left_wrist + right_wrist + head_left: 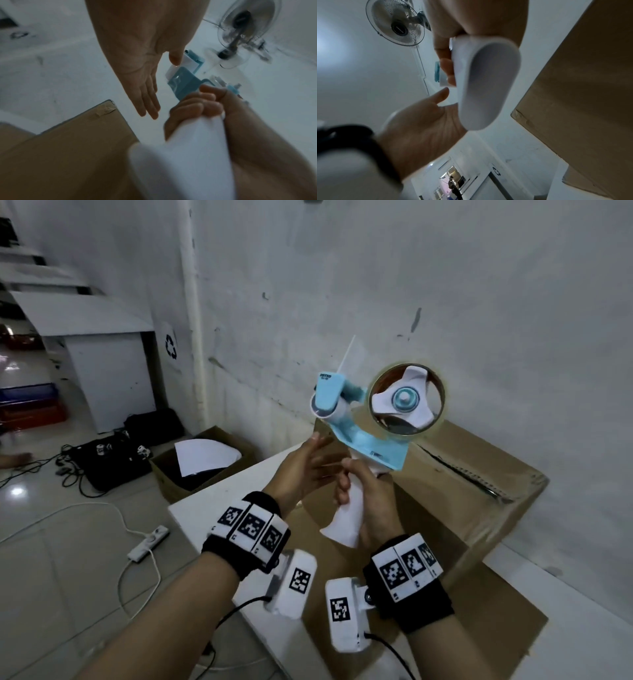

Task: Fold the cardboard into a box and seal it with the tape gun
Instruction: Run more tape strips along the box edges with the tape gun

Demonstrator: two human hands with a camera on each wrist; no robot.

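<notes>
Your right hand (368,491) has its fingers wrapped round the tape gun (370,419) at frame centre, left hand (301,470) spread loose beside it, so I'd peel the tape end free before heading for the cardboard box (479,484) seam at right.

You've got little legible txt here. The tape gun (363,419) has a small dark brand print on its light-blue front cover, too blurred to read. A black recycling sign (171,346) is on the white wall, left of the pipe; the right wrist view shows it too (496,171), near the bottom edge. Your wrist bands (249,523) and the camera units carry black-and-white square marker codes, no letters or nos. legible.
</notes>
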